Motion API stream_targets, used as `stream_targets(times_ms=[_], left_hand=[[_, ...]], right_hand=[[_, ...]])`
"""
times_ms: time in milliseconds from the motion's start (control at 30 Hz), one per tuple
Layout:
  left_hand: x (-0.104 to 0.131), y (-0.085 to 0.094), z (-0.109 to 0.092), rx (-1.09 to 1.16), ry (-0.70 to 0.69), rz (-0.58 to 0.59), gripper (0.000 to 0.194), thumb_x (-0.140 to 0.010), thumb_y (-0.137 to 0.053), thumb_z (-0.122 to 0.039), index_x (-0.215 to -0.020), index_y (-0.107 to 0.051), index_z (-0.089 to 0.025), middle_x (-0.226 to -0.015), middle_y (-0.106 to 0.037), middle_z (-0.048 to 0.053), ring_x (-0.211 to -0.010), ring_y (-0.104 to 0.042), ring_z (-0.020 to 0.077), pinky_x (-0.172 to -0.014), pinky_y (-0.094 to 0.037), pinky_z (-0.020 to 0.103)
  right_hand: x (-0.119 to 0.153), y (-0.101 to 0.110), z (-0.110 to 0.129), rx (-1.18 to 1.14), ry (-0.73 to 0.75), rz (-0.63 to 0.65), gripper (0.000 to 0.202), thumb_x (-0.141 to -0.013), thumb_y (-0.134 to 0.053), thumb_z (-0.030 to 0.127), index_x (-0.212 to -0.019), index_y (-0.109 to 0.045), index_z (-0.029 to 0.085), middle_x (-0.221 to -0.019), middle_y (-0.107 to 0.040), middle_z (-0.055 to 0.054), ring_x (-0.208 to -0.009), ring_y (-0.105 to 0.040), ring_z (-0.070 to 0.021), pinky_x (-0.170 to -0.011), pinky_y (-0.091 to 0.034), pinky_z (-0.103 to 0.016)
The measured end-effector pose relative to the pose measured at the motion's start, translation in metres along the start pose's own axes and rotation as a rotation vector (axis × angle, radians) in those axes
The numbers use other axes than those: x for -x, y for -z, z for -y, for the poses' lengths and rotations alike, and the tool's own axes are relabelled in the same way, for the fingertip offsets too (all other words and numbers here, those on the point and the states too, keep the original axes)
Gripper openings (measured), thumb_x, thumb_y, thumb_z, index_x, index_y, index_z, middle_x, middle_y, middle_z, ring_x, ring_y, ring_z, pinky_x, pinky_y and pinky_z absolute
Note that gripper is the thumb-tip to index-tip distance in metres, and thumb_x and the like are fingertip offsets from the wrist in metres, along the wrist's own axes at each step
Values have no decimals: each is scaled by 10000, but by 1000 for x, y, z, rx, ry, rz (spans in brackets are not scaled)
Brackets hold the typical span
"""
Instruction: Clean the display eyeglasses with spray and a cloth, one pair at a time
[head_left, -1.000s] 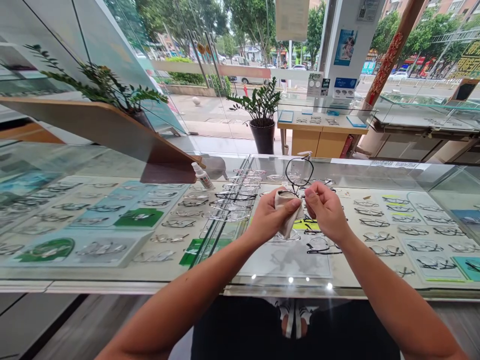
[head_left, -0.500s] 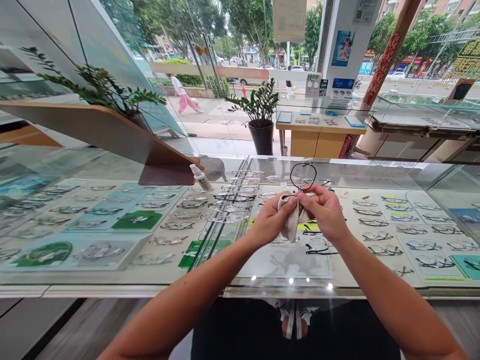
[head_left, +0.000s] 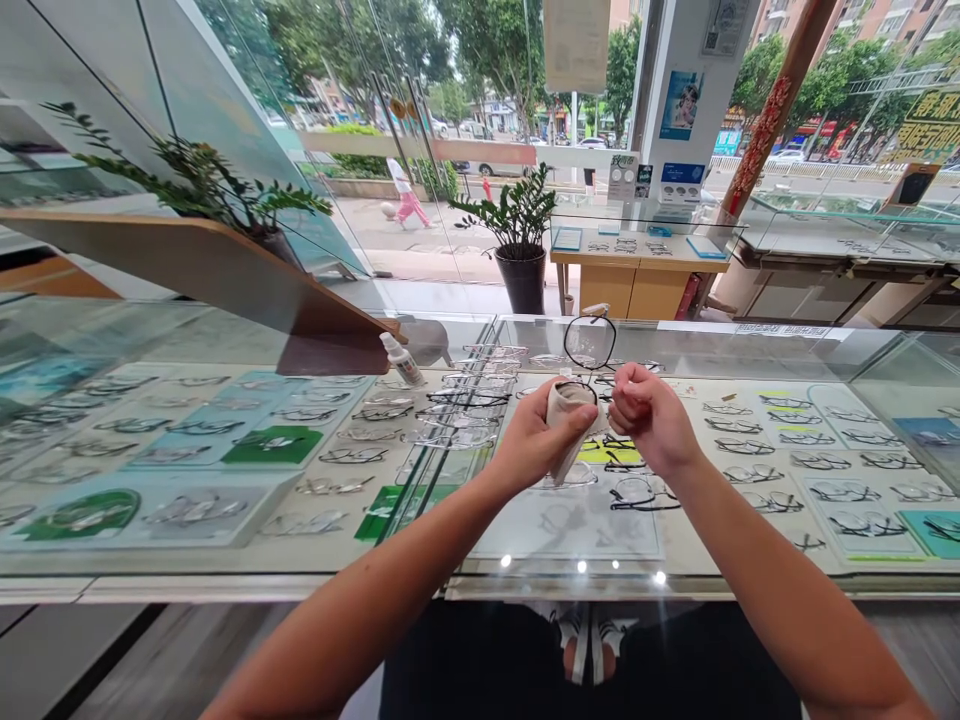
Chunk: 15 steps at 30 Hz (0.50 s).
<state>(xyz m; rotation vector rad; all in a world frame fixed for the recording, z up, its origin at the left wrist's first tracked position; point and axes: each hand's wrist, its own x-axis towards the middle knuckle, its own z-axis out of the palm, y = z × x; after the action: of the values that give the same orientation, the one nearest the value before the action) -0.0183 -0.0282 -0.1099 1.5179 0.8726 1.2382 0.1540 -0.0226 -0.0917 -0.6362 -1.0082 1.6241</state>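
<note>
My left hand is closed around a pale cleaning cloth and a pair of black-rimmed eyeglasses. The cloth covers one lens, while the other round lens stands up above my fingers. Just right of the cloth, my right hand is raised with its fingers curled in, apart from the cloth; nothing shows in it. Both hands are above the glass display counter. Below them, a dark-framed pair of glasses is seen through the glass.
A white spray bottle stands on the counter to the left, beside a wooden board. Rows of eyeglasses fill the display on both sides. Farther off are a potted plant and a wooden table before the window.
My right hand has come off the cloth and glasses and moved slightly right, its fingers curling in. The glasses have shifted left and turned in my left hand, and the cloth now wraps one lens.
</note>
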Motion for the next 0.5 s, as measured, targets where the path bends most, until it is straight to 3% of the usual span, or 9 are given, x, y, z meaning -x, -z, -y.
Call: stream_targets(times_ms=[267, 500], left_hand=[[0, -4, -3, -8, 25, -50, 602, -730, -786, -734, -713, -563, -176, -631, -506, -38, -586, -412, 94, -577, -364, 245], [1, -4, -5, -8, 40, -109, 650, -714, -769, -777, -650, -505, -187, -592, -431, -57, -556, -339, 82, -544, -334, 236]], right_hand=[[0, 0, -3, -15, -27, 91, 119, -776, -625, 235, -719, -521, 224, -493, -229, 127, -447, -142, -67, -469, -132, -249], [1, 0, -3, -29, -51, 97, 202, -766, -683, 260, -688, -503, 215, -516, -281, 120, -446, -176, -56, -465, -141, -247]])
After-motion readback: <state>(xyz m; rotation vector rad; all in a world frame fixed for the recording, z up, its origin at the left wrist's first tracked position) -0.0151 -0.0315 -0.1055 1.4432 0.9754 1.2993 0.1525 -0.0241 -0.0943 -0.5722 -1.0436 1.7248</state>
